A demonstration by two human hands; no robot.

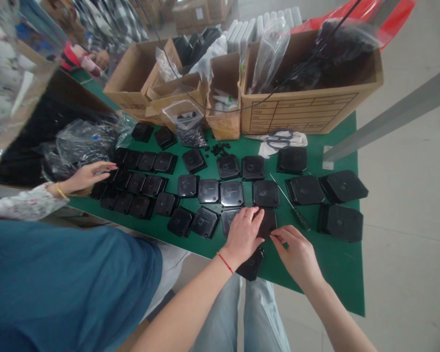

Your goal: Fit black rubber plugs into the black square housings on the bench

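A black, square plastic housing (268,222) lies near the table's front edge. My left hand (243,233) grips it from the left, fingers across its top and thumb at its near side. At its right corner, my right hand (296,250) has thumb and index finger pinched together; anything between them is too small to make out. Partly under my left wrist, another black housing (252,266) overhangs the front edge. A screwdriver (298,215) with a dark handle lies to the right of the held housing. Rows of similar black housings (231,193) spread across the green table (337,274).
Small black pieces (220,149) lie beside a clear bag (187,124) of dark parts. Scissors (279,140) rest on a white cloth. Cardboard boxes (308,110) line the back. A co-worker's hand (90,176) reaches in from the left. A grey post (396,115) stands right.
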